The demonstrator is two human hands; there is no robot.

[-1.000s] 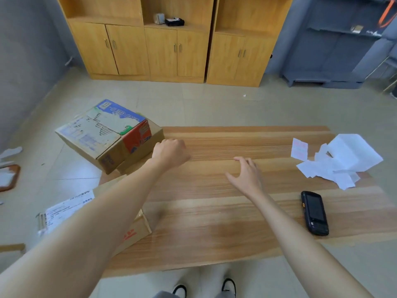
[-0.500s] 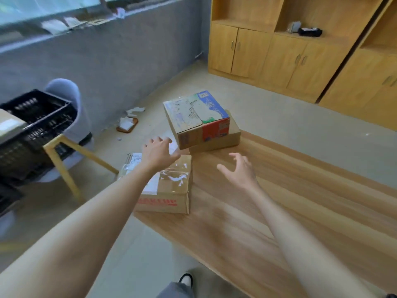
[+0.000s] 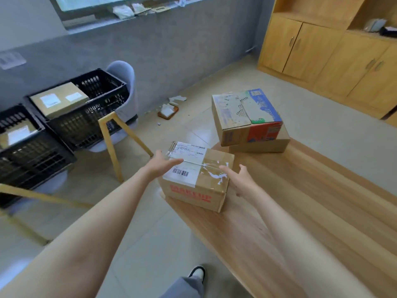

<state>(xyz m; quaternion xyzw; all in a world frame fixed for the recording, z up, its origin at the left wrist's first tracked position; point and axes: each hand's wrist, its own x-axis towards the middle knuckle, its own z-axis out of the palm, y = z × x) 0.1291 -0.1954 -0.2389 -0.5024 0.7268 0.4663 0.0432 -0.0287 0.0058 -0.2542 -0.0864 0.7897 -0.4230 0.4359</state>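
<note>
A person is reaching for a taped cardboard box (image 3: 193,194) at the worktop (image 3: 279,211) corner, left hand (image 3: 160,166) and right hand (image 3: 241,179) flanking it, both open; next, probably, pressing palms to its sides and lifting.

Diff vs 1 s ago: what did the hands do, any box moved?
Both hands went leftward across the tabletop to the labelled cardboard box: left hand reaches open over its label, right hand flanks its right side, neither plainly gripping. That box and the printed box stack appear unmoved.
</note>
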